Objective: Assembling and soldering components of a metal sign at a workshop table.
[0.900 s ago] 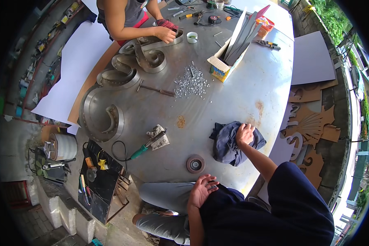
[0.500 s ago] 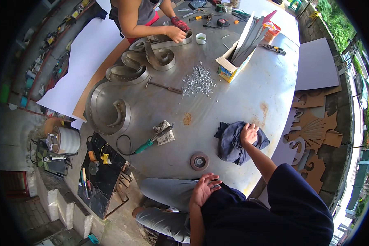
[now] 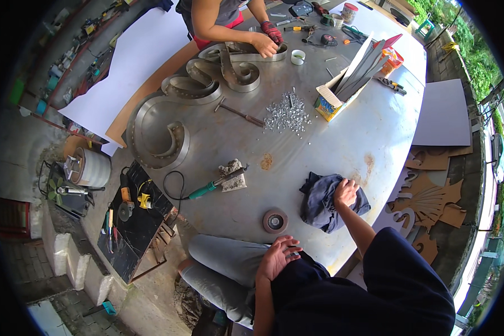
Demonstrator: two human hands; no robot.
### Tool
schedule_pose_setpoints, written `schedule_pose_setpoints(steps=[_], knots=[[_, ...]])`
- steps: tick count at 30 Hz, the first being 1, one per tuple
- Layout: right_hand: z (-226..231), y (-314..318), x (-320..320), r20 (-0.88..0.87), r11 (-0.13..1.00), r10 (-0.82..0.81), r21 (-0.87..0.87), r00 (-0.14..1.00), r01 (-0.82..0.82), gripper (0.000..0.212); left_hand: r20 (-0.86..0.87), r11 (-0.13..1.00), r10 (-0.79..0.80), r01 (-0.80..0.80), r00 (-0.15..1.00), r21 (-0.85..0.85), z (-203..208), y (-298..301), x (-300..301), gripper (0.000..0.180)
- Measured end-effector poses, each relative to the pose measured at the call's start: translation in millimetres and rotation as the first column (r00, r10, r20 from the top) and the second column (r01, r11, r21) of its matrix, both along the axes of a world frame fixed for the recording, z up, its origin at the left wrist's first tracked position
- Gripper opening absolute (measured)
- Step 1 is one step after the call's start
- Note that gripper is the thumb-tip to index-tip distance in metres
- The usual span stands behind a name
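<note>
My right hand (image 3: 347, 192) grips a crumpled dark blue cloth (image 3: 320, 204) on the metal table, its fingers bent over the bunched fabric. Over my lap, at the table's near edge, my left hand (image 3: 278, 257) is open and empty, fingers apart and slightly curled. Just beyond it lies a brown ring-shaped roll or disc (image 3: 275, 221) with a dark centre. Farther left, a soldering iron (image 3: 203, 191) with a green handle leans its dark metal end on a rough whitish block (image 3: 231, 175).
A co-worker's gloved hand (image 3: 272, 32) and bare hand work at curved metal strip shapes (image 3: 157, 157). A hammer (image 3: 239, 112), shiny metal bits (image 3: 287, 112) and a box of strips (image 3: 331, 106) occupy the table. A grinder (image 3: 126, 207) lies on a low black board.
The whole view has shifted, so the table's things sit farther right in the picture. My right hand remains on the cloth, and my left hand stays over my lap.
</note>
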State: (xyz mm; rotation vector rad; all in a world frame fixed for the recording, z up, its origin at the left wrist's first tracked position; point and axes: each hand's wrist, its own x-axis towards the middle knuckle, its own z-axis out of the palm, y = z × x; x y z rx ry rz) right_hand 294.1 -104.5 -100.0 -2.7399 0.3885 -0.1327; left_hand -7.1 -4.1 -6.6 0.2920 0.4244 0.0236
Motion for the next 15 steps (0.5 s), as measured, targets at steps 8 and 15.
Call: schedule_pose_setpoints(steps=[8,15], knots=[[0.4,-0.3,5.7,-0.021,1.0,-0.013,0.017,1.0,0.013,0.032,0.001,1.0,-0.005,0.005,1.0,0.017,2.1,0.8,0.7,0.047],[1.7,2.3,1.9,-0.024,0.999,-0.04,-0.022,0.999,0.04,0.034,0.007,1.0,0.005,-0.005,1.0,0.013,-1.0,2.4,-0.3,0.048]])
